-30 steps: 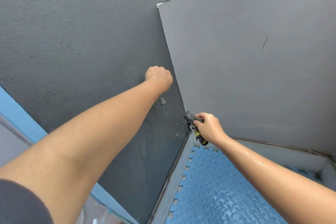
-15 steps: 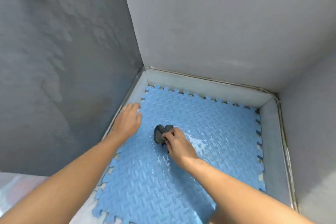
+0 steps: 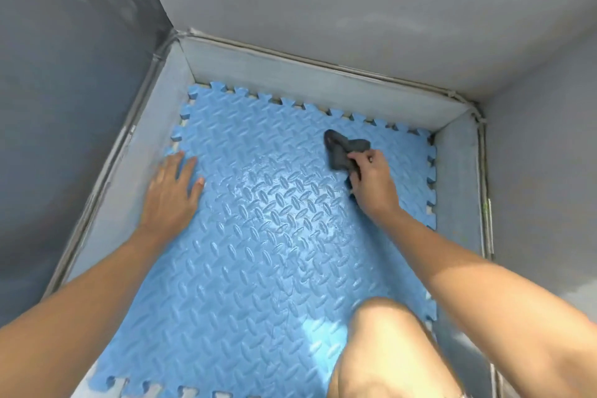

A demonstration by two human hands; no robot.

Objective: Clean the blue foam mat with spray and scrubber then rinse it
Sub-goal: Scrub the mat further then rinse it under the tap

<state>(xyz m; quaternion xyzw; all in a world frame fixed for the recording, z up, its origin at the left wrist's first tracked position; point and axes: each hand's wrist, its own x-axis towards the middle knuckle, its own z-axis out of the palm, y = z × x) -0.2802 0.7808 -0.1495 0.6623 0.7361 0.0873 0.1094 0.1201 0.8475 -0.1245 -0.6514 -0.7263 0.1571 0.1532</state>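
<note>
The blue foam mat with a diamond-plate pattern and jigsaw edges lies flat on the floor in a walled corner; its middle shines wet. My left hand presses flat on the mat near its left edge, fingers spread. My right hand grips a dark grey scrubber against the mat near the far right corner. No spray bottle is in sight.
Grey walls close in on the left, far and right sides. A pale raised curb runs along the base of the walls around the mat. My bare knee rests over the mat's near right part.
My left hand came down from a fitting on the wall and now lies flat on the mat. My right hand has carried the scrubber from the mat's middle to the far right corner.
</note>
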